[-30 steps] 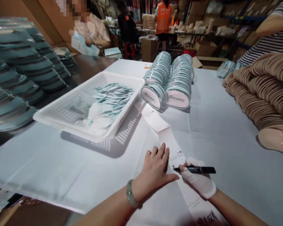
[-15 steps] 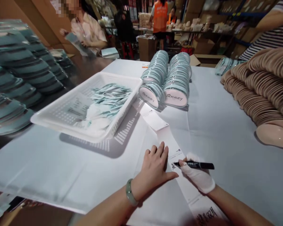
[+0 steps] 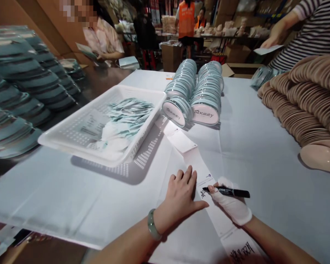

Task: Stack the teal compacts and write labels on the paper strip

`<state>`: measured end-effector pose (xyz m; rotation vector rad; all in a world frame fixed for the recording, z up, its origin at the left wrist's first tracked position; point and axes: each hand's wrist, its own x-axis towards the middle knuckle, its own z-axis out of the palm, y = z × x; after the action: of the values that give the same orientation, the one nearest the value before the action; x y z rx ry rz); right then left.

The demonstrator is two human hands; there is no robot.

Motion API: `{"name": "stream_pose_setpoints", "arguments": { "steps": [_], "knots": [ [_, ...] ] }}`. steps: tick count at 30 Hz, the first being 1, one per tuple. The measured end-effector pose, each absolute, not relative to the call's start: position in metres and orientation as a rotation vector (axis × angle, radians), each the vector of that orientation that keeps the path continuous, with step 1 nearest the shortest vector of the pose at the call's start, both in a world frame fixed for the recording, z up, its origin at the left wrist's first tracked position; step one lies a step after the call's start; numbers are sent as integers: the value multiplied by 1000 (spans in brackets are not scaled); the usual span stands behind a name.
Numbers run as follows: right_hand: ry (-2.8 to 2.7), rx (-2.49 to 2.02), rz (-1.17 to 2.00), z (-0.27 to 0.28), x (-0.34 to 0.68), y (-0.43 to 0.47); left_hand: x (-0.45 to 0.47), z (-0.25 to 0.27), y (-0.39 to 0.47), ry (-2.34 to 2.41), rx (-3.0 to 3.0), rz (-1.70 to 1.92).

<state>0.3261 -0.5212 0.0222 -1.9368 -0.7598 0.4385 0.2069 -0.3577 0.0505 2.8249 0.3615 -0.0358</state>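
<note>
A long strip of white paper labels (image 3: 200,165) runs down the table towards me, with black handwriting on its lower part and a dark character beside the pen tip. My left hand (image 3: 181,190) lies flat across the strip's left edge, fingers spread, a green bangle on its wrist. In a white glove with bare fingertips, my right hand (image 3: 229,205) grips a black marker pen (image 3: 236,192). The marker's tip is at the written character, but I cannot tell whether it touches the paper.
A white perforated basket (image 3: 121,161) of teal-and-white packets stands at left. Two rows of wrapped oval "beauty" items (image 3: 205,113) stand ahead. Stacked brown ovals (image 3: 305,113) are at right, teal wrapped stacks (image 3: 22,80) at far left. A striped-shirt person (image 3: 305,40) holds a card.
At the upper right, the striped-shirt person's hand has come into view with a pale card. The person at the upper left has shifted their sheet. My hands have barely moved.
</note>
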Motion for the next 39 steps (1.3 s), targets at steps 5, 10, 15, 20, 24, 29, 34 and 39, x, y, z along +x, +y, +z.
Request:
{"name": "stream_pose_setpoints", "arguments": {
  "steps": [5,10,15,20,24,29,34,39],
  "knots": [
    [-655,-1938,476,35,321,-516,207,50,-358,368,2819,-36],
    [-643,-1962,459,45,320,-512,206,49,-358,362,2828,-32],
    [-609,-1975,458,38,322,-515,206,49,-358,359,2844,-42],
    [-732,-1968,479,32,324,-520,206,50,-358,348,2844,-43],
    [-812,-2007,450,44,324,-517,206,50,-359,359,2847,-27],
    [-758,-2024,307,41,326,-518,207,49,-358,350,2860,-35],
    [-712,-1934,309,27,331,-524,207,49,-358,353,2868,-19],
    [-695,-1909,361,27,332,-525,207,50,-359,352,2859,-18]
  ]
}}
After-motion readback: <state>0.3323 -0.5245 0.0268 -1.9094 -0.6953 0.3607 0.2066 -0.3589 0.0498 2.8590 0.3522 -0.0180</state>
